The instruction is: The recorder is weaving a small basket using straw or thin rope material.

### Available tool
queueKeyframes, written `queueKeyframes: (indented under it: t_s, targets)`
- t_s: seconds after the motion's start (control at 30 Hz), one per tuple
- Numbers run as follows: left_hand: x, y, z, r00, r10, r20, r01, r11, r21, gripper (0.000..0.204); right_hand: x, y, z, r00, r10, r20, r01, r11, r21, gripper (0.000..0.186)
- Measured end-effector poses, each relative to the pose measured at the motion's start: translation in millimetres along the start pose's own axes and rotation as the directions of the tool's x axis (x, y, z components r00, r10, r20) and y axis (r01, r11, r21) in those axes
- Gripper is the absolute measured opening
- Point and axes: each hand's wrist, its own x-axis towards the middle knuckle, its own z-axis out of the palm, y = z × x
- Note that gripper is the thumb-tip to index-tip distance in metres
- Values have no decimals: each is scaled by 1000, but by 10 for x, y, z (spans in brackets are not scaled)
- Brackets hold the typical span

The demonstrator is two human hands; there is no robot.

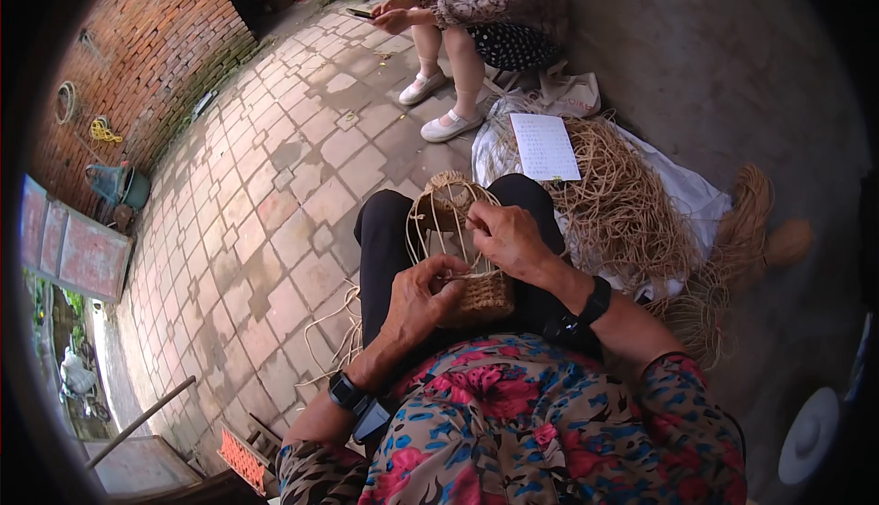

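A small woven straw basket point(485, 298) rests on my lap, its lower wall tightly woven in tan cord. Bare looped stakes point(417, 228) arch up from it toward my knees. My left hand point(423, 300) is closed at the near left of the woven rim, thumb and fingers pinching its edge. My right hand point(509, 238) is bent into a pinch around a thin straw strand at the right of the loops. The fingertips of both hands are partly hidden. Beyond the loops, a woven end of tan cord point(449, 190) sits between my knees.
To the right, a heap of loose straw cord point(623, 203) lies on a white sheet point(700, 201) with a written paper point(546, 147) on top. Cord bundles point(746, 207) lie farther right. Ahead sits another person point(494, 10) holding a phone. Loose strands point(343, 336) trail at my left.
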Motion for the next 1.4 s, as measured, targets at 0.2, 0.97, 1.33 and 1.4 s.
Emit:
queueKeyframes:
  t_s: [0.2, 0.97, 1.33, 1.4]
  targets:
    - [-84, 63, -91, 988, 143, 60, -147, 987, 61, 22, -313, 81, -155, 983, 184, -25, -152, 876, 458, 30]
    - [292, 419, 36, 961, 175, 215, -243, 904, 352, 29, -138, 214, -199, 987, 157, 35, -161, 966, 204, 11]
    - [141, 15, -58, 989, -149, 25, 148, 922, -359, 32, 30, 63, -106, 969, 223, -106, -173, 920, 352, 38]
    - [86, -16, -42, 996, -79, -44, 59, 937, -344, 33, -96, 35, -157, 978, 197, -65, -157, 907, 391, 44]
